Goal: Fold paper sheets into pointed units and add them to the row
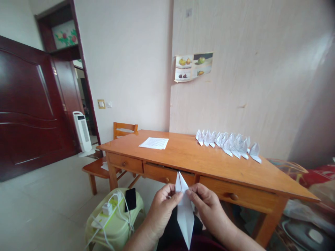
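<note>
1 folded paper [185, 218], white and drawn out to a point at both ends, is held over the lap, in front of the near edge of the table [180, 153]. Both hands are closed on it: the left hand [162, 206] pinches its left edge and the right hand [209, 201] its right edge, the 2 thumbs on the near face just below the upper tip. The other fingers are partly hidden behind, so their exact hold I cannot tell. The lower point hangs free between the wrists.

It should weigh next to nothing and slip little against dry skin. I would expect it to be stiffest along the creases, where layers seem to stack, and softer across the flat faces. The 2 tips look the most fragile and could bend or crumple under a hard squeeze. The best hold is probably a light pinch on both side edges, thumbs in front and fingers behind, keeping the layers together. A stack of sheets [154, 143] and several folded shapes [230, 144] sit on the table.
</note>
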A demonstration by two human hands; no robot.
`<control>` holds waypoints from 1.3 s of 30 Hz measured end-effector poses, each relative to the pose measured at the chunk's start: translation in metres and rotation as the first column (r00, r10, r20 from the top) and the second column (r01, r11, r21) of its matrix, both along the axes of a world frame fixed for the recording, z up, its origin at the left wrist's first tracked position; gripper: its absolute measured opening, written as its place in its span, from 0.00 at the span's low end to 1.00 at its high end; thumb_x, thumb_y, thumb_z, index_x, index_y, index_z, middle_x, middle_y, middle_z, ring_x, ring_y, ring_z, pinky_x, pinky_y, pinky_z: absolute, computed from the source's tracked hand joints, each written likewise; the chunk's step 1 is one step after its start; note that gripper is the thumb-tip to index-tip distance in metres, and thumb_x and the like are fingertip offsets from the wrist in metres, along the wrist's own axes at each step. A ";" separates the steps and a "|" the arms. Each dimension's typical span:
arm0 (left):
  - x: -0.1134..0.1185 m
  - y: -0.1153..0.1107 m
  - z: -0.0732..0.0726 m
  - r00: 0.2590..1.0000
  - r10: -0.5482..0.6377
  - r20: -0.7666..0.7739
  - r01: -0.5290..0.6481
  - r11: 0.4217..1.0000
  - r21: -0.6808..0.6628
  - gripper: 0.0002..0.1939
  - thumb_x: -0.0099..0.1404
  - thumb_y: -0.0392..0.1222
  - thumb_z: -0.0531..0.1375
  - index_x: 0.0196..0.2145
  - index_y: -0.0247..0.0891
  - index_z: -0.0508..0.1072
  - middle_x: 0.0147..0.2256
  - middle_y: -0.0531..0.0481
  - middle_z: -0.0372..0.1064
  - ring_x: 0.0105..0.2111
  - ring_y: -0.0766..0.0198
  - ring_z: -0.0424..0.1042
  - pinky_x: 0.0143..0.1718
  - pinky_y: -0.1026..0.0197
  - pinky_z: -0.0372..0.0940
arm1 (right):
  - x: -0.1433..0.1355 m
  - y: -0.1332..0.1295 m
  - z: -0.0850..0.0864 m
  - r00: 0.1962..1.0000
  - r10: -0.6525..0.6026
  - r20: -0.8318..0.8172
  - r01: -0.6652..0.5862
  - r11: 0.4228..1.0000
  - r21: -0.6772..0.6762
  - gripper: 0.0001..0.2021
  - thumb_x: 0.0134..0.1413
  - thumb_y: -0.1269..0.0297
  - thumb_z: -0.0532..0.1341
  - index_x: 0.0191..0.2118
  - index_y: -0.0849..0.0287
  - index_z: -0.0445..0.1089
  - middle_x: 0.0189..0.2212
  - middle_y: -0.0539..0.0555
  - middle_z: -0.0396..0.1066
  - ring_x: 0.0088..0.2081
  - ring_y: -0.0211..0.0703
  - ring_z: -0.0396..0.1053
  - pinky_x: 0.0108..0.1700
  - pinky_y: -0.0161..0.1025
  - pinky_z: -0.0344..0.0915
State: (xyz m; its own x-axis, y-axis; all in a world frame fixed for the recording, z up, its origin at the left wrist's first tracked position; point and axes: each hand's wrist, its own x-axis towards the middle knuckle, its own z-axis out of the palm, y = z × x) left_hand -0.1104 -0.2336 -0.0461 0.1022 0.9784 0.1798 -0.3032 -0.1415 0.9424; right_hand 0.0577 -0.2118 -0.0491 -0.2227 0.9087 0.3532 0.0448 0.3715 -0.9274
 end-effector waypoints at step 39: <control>0.016 -0.002 0.031 0.932 -0.286 0.224 0.308 0.949 -0.069 0.07 0.63 0.39 0.67 0.38 0.37 0.74 0.33 0.48 0.73 0.34 0.63 0.72 0.39 0.63 0.61 | 0.021 -0.020 0.038 0.907 0.155 -0.392 -0.265 0.933 -0.244 0.12 0.52 0.57 0.69 0.26 0.60 0.75 0.21 0.47 0.64 0.24 0.33 0.53 0.29 0.34 0.49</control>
State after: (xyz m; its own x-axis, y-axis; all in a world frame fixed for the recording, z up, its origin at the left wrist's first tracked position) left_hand -0.0941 -0.2359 -0.0149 0.3619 0.9230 0.1305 -0.5075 0.0777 0.8582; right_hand 0.0791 -0.2319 -0.0111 -0.3267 0.9280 0.1793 -0.3617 0.0526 -0.9308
